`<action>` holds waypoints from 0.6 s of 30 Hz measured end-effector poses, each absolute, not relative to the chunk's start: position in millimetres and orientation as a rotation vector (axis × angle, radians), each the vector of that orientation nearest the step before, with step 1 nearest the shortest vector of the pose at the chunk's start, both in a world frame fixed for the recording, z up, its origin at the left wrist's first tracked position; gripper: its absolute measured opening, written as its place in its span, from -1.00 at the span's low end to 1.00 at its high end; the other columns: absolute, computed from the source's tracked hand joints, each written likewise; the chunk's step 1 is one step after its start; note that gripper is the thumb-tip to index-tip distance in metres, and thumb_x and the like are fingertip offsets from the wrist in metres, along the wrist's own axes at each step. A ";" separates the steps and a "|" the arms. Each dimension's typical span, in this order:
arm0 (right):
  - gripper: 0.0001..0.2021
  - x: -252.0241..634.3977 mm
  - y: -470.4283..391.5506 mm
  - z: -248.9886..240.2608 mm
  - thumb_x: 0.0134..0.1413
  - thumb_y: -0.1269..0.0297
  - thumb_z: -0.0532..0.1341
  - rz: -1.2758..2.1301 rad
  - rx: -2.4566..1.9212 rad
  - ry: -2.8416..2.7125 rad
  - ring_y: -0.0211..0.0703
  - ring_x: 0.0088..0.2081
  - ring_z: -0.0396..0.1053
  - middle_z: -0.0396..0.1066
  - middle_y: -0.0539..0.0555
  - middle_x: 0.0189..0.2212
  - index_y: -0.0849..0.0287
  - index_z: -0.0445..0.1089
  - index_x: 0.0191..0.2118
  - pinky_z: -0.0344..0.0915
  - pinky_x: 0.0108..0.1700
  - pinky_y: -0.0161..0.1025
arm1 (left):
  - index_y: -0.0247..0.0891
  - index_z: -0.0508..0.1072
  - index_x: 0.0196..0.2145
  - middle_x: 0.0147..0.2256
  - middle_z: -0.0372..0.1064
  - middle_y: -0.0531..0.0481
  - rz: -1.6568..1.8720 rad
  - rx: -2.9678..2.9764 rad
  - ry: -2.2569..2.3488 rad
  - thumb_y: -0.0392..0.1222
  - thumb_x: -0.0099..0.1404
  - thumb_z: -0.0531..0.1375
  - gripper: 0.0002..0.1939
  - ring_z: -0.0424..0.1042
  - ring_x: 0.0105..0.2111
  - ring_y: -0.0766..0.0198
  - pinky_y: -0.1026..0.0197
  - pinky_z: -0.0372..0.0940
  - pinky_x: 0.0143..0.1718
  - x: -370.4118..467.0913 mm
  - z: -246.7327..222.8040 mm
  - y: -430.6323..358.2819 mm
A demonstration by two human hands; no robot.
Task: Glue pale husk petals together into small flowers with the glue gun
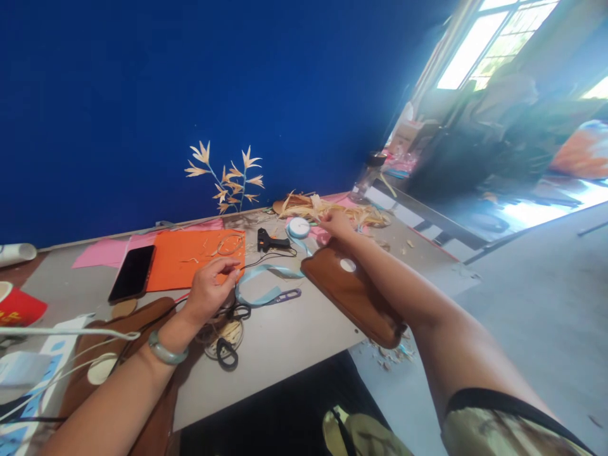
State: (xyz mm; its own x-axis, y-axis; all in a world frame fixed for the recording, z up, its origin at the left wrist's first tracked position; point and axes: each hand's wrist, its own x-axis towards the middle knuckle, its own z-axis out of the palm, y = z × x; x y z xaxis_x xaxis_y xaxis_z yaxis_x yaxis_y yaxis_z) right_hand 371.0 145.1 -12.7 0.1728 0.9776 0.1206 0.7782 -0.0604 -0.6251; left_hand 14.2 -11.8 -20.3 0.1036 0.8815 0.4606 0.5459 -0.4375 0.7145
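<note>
Head view: reaching with the right hand (339, 225) to pale husks (304, 206) on the far tabletop (294, 335), curling the fingers (222, 265) of the left hand (209, 291) beside blue ribbon (266, 297), cannot tell either grip, perhaps snagging ribbon if pulling back low.

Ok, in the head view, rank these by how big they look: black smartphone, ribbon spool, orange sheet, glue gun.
1. Orange sheet
2. Black smartphone
3. Glue gun and ribbon spool, unranked: the gun looks longer, but their areas look similar.
</note>
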 end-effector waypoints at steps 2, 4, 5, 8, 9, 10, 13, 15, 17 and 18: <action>-0.84 370.9 147.8 -13.5 -0.14 0.36 0.29 0.334 -2.017 -1.642 -0.06 -0.33 0.41 0.40 0.12 -0.56 0.21 0.30 -0.59 0.25 -0.29 -0.25 | -0.27 0.53 -0.26 -0.23 0.54 -0.10 1.295 1.977 1.449 -0.18 0.20 0.18 -0.80 0.51 -0.25 0.20 0.14 0.39 -0.13 12.9 -20.9 -10.0; -0.88 369.5 150.1 -14.4 -0.15 0.37 0.30 0.246 -2.118 -1.638 0.02 -0.26 0.43 0.44 0.18 -0.49 0.22 0.34 -0.54 0.27 -0.24 -0.20 | -0.28 0.53 -0.26 -0.22 0.54 -0.11 1.311 1.924 1.497 -0.18 0.18 0.18 -0.80 0.50 -0.23 0.18 0.11 0.38 -0.09 10.2 -22.5 -6.7; -0.89 368.6 151.1 -14.9 -0.16 0.36 0.31 0.215 -2.158 -1.642 0.06 -0.24 0.44 0.46 0.21 -0.45 0.22 0.36 -0.52 0.28 -0.22 -0.17 | -0.28 0.53 -0.25 -0.21 0.54 -0.11 1.312 1.897 1.519 -0.18 0.18 0.18 -0.79 0.50 -0.22 0.17 0.10 0.37 -0.08 8.3 -23.5 -4.7; -0.90 365.6 153.0 -15.7 -0.16 0.36 0.32 0.163 -2.244 -1.673 0.13 -0.20 0.45 0.48 0.29 -0.40 0.25 0.40 -0.48 0.30 -0.20 -0.13 | -0.29 0.52 -0.22 -0.20 0.54 -0.13 1.319 1.828 1.575 -0.19 0.15 0.18 -0.75 0.49 -0.20 0.16 0.06 0.36 -0.07 2.0 -25.6 1.4; -0.89 364.7 153.1 -15.5 -0.16 0.36 0.33 0.153 -2.265 -1.685 0.14 -0.19 0.45 0.48 0.30 -0.40 0.26 0.41 -0.47 0.31 -0.20 -0.12 | -0.29 0.52 -0.21 -0.21 0.53 -0.12 1.345 1.807 1.583 -0.19 0.14 0.19 -0.74 0.48 -0.20 0.16 0.07 0.37 -0.08 0.2 -25.5 2.9; -0.89 363.8 152.8 -14.9 -0.16 0.36 0.33 0.144 -2.282 -1.697 0.15 -0.18 0.45 0.48 0.30 -0.40 0.26 0.42 -0.46 0.31 -0.20 -0.12 | -0.29 0.51 -0.21 -0.22 0.52 -0.12 1.375 1.776 1.577 -0.18 0.13 0.20 -0.73 0.48 -0.21 0.17 0.09 0.38 -0.11 -1.4 -24.7 3.9; -0.87 361.5 149.4 -9.9 -0.17 0.32 0.34 0.132 -2.307 -1.747 0.15 -0.21 0.46 0.48 0.29 -0.41 0.26 0.44 -0.45 0.31 -0.21 -0.10 | -0.31 0.49 -0.17 -0.36 0.48 -0.06 1.452 1.560 1.579 -0.16 0.12 0.21 -0.69 0.47 -0.37 0.25 0.25 0.40 -0.40 -4.6 -19.6 4.3; -0.86 359.4 144.6 -3.5 -0.15 0.28 0.34 0.126 -2.299 -1.793 0.12 -0.24 0.45 0.48 0.26 -0.43 0.25 0.46 -0.46 0.30 -0.22 -0.12 | -0.31 0.48 -0.15 -0.57 0.35 0.07 1.488 1.431 1.583 -0.17 0.13 0.20 -0.68 0.35 -0.59 0.35 0.34 0.29 -0.60 -5.6 -16.2 3.6; -0.84 354.5 137.3 5.1 -0.09 0.24 0.32 0.103 -2.271 -1.835 0.09 -0.25 0.44 0.47 0.25 -0.45 0.25 0.47 -0.47 0.28 -0.22 -0.14 | -0.30 0.48 -0.17 -0.64 0.22 0.16 1.543 1.404 1.545 -0.20 0.12 0.20 -0.71 0.21 -0.69 0.43 0.38 0.22 -0.66 -6.0 -15.0 3.5; -0.82 350.2 132.5 9.9 -0.04 0.21 0.29 0.082 -2.241 -1.859 0.08 -0.24 0.43 0.47 0.25 -0.44 0.25 0.47 -0.45 0.26 -0.21 -0.14 | -0.30 0.48 -0.18 -0.65 0.20 0.17 1.552 1.393 1.544 -0.21 0.12 0.20 -0.72 0.18 -0.70 0.44 0.39 0.20 -0.67 -6.0 -15.6 3.9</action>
